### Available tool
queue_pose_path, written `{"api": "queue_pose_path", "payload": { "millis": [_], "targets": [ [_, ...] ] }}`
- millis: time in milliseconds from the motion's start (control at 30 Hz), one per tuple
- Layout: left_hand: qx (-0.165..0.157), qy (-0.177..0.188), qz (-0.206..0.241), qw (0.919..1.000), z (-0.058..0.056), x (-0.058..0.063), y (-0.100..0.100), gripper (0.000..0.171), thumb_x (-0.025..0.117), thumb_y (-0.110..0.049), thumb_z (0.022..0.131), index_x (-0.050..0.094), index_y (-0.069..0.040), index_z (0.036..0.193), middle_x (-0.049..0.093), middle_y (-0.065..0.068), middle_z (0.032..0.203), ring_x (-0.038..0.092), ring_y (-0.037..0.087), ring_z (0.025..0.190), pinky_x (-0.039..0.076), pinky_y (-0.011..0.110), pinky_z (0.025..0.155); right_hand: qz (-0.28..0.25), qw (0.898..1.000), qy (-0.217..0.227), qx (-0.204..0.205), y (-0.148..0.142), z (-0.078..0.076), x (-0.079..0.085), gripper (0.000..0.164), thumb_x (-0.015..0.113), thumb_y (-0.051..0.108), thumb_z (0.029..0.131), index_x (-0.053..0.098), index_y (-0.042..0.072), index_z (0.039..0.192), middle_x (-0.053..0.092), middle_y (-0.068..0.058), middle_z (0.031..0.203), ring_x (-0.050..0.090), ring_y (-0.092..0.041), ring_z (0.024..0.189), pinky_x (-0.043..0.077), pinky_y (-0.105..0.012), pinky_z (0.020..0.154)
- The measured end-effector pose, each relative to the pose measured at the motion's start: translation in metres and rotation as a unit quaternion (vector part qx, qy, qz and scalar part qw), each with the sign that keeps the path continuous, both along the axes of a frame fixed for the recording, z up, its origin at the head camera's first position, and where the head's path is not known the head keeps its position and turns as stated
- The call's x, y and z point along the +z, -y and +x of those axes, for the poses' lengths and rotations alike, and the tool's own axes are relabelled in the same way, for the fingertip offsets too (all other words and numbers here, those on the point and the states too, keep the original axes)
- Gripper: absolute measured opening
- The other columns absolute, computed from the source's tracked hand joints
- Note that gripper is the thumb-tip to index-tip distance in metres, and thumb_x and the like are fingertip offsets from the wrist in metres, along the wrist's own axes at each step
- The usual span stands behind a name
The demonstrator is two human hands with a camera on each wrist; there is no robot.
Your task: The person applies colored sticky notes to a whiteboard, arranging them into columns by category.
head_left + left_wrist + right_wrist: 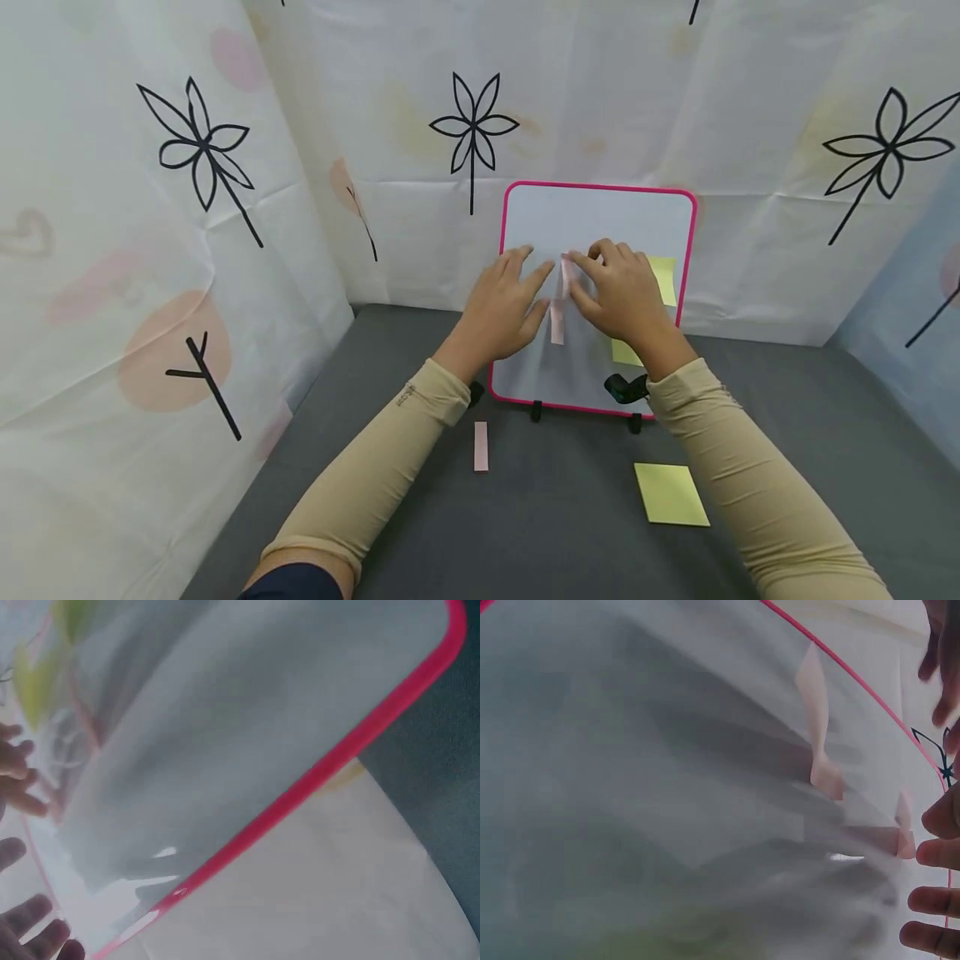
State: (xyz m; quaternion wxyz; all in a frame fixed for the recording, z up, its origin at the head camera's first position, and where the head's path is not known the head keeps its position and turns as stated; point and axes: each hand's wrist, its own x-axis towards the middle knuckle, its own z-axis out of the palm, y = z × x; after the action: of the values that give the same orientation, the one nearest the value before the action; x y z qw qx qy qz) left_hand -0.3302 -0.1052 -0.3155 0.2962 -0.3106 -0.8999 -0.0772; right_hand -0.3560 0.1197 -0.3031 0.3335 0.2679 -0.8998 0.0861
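A whiteboard [600, 218] with a pink-red rim stands upright, two narrow pale pink paper strips on its face. My right hand [626, 292] is at the upper strip [566, 273], a fingertip touching its top end; in the right wrist view, extended fingers [934, 900] lie beside this strip [905, 844]. The lower strip [557, 323] hangs just beneath, and looks curled away from the board in the right wrist view. My left hand [498, 304] is spread in front of the board's left side, left of the strips, holding nothing. It partly hides the board's left rim.
Two yellow sticky notes, an upper one [663, 279] and a lower one [624, 352], are on the board's right side, partly behind the right hand. A loose pink strip [481, 447] and a yellow sticky note [671, 494] lie on the dark grey table [555, 533]. Patterned cloth surrounds it.
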Motion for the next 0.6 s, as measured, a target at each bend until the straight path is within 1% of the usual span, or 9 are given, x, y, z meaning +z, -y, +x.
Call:
{"api": "queue_pose_path", "payload": {
  "millis": [67, 133, 200, 267, 400, 500, 600],
  "targets": [
    [0.032, 0.014, -0.024, 0.9991, -0.01, 0.0, -0.009, 0.058, 0.053, -0.036, 0.108, 0.046, -0.017, 0.162, 0.031, 0.022, 0.169, 0.035, 0.041, 0.154, 0.04, 0.053, 0.12, 0.016, 1.0, 0.004, -0.016, 0.0, 0.0, -0.001, 0.043, 0.062, 0.029, 0.102, 0.07, 0.011, 0.14, 0.064, -0.021, 0.118, 0.062, -0.041, 0.101, 0.052, -0.057, 0.085],
    [0.054, 0.03, -0.042, 0.9972, -0.017, -0.002, -0.016, 0.061, 0.051, -0.039, 0.108, 0.039, -0.022, 0.166, 0.02, 0.021, 0.174, 0.026, 0.042, 0.158, 0.035, 0.054, 0.122, 0.032, 0.999, 0.006, -0.03, 0.0, 0.001, -0.001, 0.045, 0.06, 0.029, 0.102, 0.068, 0.011, 0.143, 0.063, -0.021, 0.123, 0.062, -0.042, 0.106, 0.052, -0.058, 0.087],
    [0.07, 0.044, -0.051, 0.9953, -0.022, -0.004, -0.021, 0.063, 0.048, -0.042, 0.108, 0.034, -0.026, 0.168, 0.012, 0.019, 0.176, 0.019, 0.041, 0.16, 0.03, 0.055, 0.124, 0.046, 0.998, 0.004, -0.041, 0.0, 0.001, -0.001, 0.047, 0.059, 0.028, 0.102, 0.066, 0.011, 0.146, 0.062, -0.022, 0.126, 0.062, -0.042, 0.11, 0.052, -0.059, 0.09],
    [0.079, 0.055, -0.051, 0.994, -0.025, -0.006, -0.025, 0.065, 0.047, -0.042, 0.108, 0.031, -0.027, 0.169, 0.006, 0.017, 0.177, 0.014, 0.04, 0.16, 0.026, 0.055, 0.126, 0.061, 0.997, 0.004, -0.05, 0.001, 0.001, -0.001, 0.049, 0.057, 0.029, 0.103, 0.063, 0.011, 0.148, 0.061, -0.022, 0.131, 0.061, -0.043, 0.113, 0.051, -0.06, 0.093],
    [0.09, 0.064, -0.044, 0.9929, -0.028, -0.008, -0.028, 0.066, 0.048, -0.041, 0.107, 0.031, -0.027, 0.169, 0.002, 0.017, 0.178, 0.01, 0.039, 0.16, 0.023, 0.054, 0.126, 0.102, 0.992, -0.005, -0.07, 0.004, 0.003, -0.004, 0.052, 0.052, 0.03, 0.105, 0.059, 0.01, 0.152, 0.061, -0.023, 0.138, 0.06, -0.044, 0.119, 0.05, -0.061, 0.098],
    [0.089, 0.065, -0.04, 0.9931, -0.028, -0.01, -0.029, 0.067, 0.049, -0.041, 0.106, 0.031, -0.026, 0.169, 0.002, 0.017, 0.178, 0.01, 0.039, 0.159, 0.023, 0.053, 0.125, 0.135, 0.986, -0.024, -0.09, 0.008, 0.005, -0.008, 0.053, 0.05, 0.032, 0.107, 0.056, 0.008, 0.154, 0.06, -0.025, 0.139, 0.06, -0.045, 0.119, 0.051, -0.061, 0.097],
    [0.09, 0.062, -0.038, 0.9933, -0.029, -0.011, -0.028, 0.069, 0.052, -0.042, 0.105, 0.032, -0.026, 0.169, 0.002, 0.018, 0.177, 0.011, 0.04, 0.159, 0.024, 0.054, 0.124, 0.156, 0.982, -0.045, -0.1, 0.012, 0.008, -0.011, 0.055, 0.051, 0.031, 0.106, 0.054, 0.006, 0.155, 0.06, -0.025, 0.138, 0.061, -0.044, 0.117, 0.051, -0.06, 0.094]
  ]
}}
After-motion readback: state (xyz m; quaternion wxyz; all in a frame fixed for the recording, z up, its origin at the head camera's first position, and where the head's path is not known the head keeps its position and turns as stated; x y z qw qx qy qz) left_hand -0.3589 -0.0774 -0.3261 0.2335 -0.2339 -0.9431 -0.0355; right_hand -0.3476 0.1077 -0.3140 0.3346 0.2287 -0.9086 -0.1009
